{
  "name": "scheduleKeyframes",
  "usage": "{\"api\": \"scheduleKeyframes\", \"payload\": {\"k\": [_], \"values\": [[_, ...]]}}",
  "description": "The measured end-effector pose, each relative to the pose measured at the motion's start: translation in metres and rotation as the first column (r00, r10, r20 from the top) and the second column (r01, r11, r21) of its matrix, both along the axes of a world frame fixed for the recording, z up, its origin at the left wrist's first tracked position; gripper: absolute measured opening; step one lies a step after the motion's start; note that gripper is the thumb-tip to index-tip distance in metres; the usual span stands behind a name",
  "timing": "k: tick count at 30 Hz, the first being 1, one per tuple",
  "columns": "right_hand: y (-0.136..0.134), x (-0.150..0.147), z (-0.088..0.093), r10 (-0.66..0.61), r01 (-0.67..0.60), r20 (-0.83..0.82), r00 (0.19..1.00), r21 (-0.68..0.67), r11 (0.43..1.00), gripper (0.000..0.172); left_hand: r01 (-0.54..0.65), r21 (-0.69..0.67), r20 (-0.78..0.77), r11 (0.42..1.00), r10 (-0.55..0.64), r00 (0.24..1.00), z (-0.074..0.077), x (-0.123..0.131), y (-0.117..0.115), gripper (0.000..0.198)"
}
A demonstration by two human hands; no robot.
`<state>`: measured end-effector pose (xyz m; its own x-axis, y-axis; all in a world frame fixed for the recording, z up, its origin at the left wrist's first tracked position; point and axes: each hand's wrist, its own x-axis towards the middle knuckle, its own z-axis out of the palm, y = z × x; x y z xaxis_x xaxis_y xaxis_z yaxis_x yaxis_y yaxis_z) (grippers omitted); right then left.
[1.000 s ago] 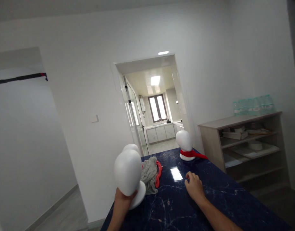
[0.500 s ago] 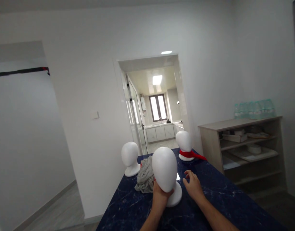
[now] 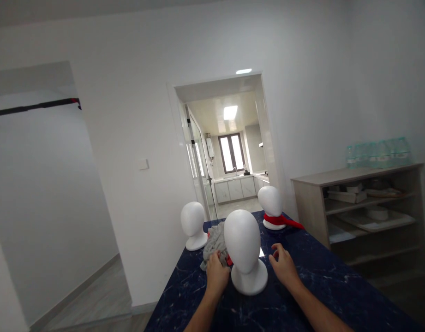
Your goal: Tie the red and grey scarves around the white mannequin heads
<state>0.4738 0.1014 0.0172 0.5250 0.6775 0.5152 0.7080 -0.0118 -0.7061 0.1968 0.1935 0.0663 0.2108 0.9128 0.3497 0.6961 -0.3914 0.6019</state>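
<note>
Centrally, a white, featureless mannequin head stands upright on its round base on a dark blue, marble-patterned tabletop, between a person's two bare hands. The left hand is just left of it with its grip loose, thumb apart from the fingers; its fingertips overlap a crumpled gray cloth, though whether they touch the fabric cannot be told. A bit of red fabric peeks out between that cloth and the head. On the other side, the right hand holds nothing, its fingers softly bent and apart from the head. Farther back, a second mannequin head stands bare near the tabletop's left edge, beside the gray cloth. Toward the far right, a third mannequin head has a red scarf around its neck, one end trailing to the right. Beyond the tabletop, a doorway opens onto a bright kitchen with pale cabinets beneath a window. Off to the right, clear bottles line the top of a wooden shelf unit.
</note>
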Motion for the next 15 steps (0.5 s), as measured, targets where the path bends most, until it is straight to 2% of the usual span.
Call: {"api": "scheduleKeyframes", "payload": {"k": [3, 7, 9, 13, 15], "values": [[0.001, -0.001, -0.001, -0.005, 0.005, -0.009, 1.000, 0.003, 1.000, 0.026, -0.110, 0.073, -0.109, 0.991, 0.117, 0.987, 0.016, -0.014, 0.024, 0.060], [0.001, 0.001, -0.002, -0.028, 0.028, -0.021, 0.999, 0.020, 0.999, 0.029, -0.109, 0.045, -0.203, 0.993, 0.116, 0.972, 0.030, -0.023, 0.044, 0.059], [0.002, 0.002, -0.002, -0.029, 0.030, -0.025, 0.999, 0.027, 0.999, 0.030, -0.111, 0.010, -0.223, 0.994, 0.110, 0.969, 0.034, -0.027, 0.049, 0.051], [0.004, 0.002, -0.004, -0.027, 0.028, -0.038, 0.999, 0.027, 0.999, 0.029, -0.098, -0.037, -0.162, 0.995, 0.090, 0.983, 0.046, -0.035, 0.052, 0.022], [0.005, 0.002, -0.005, -0.024, 0.025, -0.043, 0.999, 0.024, 0.999, 0.029, -0.073, -0.030, -0.064, 0.997, 0.071, 0.995, 0.058, -0.042, 0.051, 0.020]]}}
